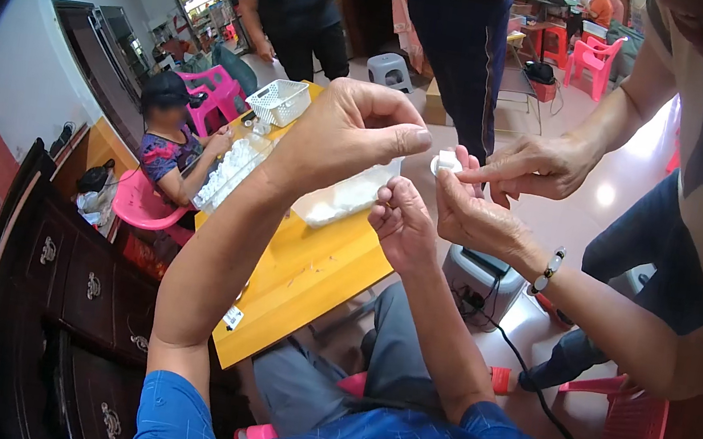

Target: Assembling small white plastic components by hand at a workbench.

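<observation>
Above the yellow table (pixel 307 276), the left hand (pixel 341 133) pinches thumb to fingers, nothing visible between them; the right hand (pixel 402 222) is loosely curled and empty. Just right, a co-worker's hands (pixel 499 195) grip the small white part (pixel 447 163). Beyond, a white basket (pixel 278 101) sits at the table's far edge, contents unclear.

Both forearms raised; left hand (pixel 341 133) fingers pinched, right hand (pixel 400 222) loosely curled.
</observation>
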Demonstrator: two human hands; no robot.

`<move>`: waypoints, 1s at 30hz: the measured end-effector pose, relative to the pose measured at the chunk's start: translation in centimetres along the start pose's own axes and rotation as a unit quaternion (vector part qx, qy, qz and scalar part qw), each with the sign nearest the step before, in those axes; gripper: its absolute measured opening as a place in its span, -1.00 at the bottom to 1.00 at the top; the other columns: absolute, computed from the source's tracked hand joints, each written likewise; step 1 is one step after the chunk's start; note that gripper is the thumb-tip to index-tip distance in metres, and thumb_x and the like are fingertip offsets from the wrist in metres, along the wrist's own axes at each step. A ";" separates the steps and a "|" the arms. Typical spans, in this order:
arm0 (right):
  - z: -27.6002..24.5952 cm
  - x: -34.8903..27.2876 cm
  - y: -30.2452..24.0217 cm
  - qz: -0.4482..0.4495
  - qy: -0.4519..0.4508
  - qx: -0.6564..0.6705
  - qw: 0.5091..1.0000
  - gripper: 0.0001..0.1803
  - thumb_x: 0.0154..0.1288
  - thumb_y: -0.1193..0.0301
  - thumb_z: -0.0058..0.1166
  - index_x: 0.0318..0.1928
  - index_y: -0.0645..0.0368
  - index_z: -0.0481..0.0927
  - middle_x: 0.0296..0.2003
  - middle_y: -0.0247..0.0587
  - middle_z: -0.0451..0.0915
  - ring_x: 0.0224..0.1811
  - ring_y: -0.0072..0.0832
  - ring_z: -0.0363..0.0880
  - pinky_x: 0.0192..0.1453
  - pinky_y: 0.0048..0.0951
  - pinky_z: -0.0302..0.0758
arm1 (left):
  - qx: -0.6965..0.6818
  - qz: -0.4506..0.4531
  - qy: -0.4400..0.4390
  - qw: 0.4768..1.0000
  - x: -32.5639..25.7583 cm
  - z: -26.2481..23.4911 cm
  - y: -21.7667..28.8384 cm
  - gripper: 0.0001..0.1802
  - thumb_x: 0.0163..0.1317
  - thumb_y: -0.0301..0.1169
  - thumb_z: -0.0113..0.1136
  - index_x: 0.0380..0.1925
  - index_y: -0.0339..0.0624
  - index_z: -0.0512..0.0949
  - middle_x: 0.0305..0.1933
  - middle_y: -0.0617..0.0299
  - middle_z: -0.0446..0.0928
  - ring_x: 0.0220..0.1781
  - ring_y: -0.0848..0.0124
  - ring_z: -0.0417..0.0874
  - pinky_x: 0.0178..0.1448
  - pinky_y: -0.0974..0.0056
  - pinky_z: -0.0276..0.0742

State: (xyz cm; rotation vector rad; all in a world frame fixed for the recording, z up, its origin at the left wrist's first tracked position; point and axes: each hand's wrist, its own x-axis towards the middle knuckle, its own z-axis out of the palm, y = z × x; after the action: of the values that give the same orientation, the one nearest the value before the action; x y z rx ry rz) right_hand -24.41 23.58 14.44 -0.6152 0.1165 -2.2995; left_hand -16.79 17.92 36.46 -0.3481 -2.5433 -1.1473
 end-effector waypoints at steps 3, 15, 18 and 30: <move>0.0 -0.1 0.5 0.018 0.006 0.002 1.000 -0.82 0.55 0.28 -0.03 -0.10 0.12 0.49 -0.27 -0.36 0.55 -0.32 -0.60 0.57 -0.12 -0.59 0.61 | 0.007 -0.007 -0.013 1.000 -0.2 0.5 -1.1 -0.81 0.24 -0.34 0.35 -0.38 -0.26 0.72 -0.49 0.29 0.63 -0.41 0.60 0.60 -0.31 0.45 0.53; 0.3 -3.2 5.3 0.126 0.042 -0.069 0.989 -0.83 0.52 0.28 0.02 -0.09 0.11 0.48 -0.32 -0.37 0.57 -0.35 -0.63 0.52 -0.18 -0.58 0.53 | 0.053 -0.001 0.025 0.998 -0.6 1.5 -2.3 -0.79 0.24 -0.29 0.40 -0.32 -0.23 0.74 -0.44 0.26 0.67 -0.41 0.58 0.66 -0.32 0.50 0.56; 0.2 -3.1 5.5 0.131 0.022 -0.092 0.987 -0.81 0.51 0.23 0.04 -0.09 0.07 0.51 -0.31 -0.42 0.58 -0.32 -0.65 0.55 -0.16 -0.59 0.55 | 0.052 -0.003 0.024 0.998 -0.6 1.6 -2.3 -0.79 0.24 -0.29 0.39 -0.31 -0.23 0.74 -0.44 0.25 0.67 -0.42 0.57 0.65 -0.32 0.50 0.56; 0.9 -2.8 5.1 0.113 0.013 -0.097 0.989 -0.81 0.51 0.23 0.04 -0.08 0.07 0.51 -0.30 -0.43 0.57 -0.31 -0.67 0.53 -0.14 -0.60 0.54 | 0.064 -0.013 0.051 0.997 -0.9 1.2 -2.2 -0.82 0.25 -0.34 0.33 -0.38 -0.24 0.74 -0.45 0.22 0.69 -0.40 0.53 0.66 -0.29 0.43 0.57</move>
State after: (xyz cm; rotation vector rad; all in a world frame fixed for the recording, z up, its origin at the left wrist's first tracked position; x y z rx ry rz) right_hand -19.02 21.89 12.75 -0.6358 0.4048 -2.0915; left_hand -16.92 17.32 33.89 -0.2210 -2.5224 -0.9791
